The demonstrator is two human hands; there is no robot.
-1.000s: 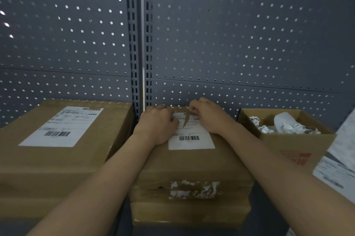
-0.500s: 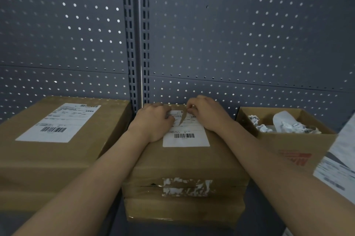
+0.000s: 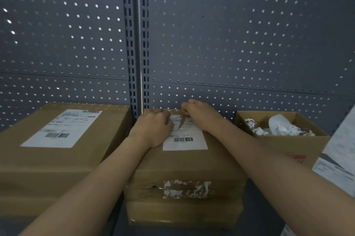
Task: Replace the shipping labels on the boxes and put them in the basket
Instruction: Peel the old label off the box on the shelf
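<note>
Far left: large closed cardboard box, white barcode label flat on its top. A slotted upright post splits the grey pegboard wall behind.

Left hand rests knuckles-up on the middle box, covering the left part of the shipping label. Fingers are bent down onto the label's upper left. Cannot tell whether they pinch it or just press.

The shipping label sits on the top face of the middle box with its barcode toward the camera. A narrow brown sliver shows near its top edge, between the two hands; it looks like a lifted or torn strip.

Right hand is at the label's far top edge, fingers curled tight and pinching the label there.

The front face of the middle box carries torn white label residue under clear tape.

Right: open carton, just beside the middle box, with crumpled white paper inside. Far right edge: printed sheets, partly cut off.
</note>
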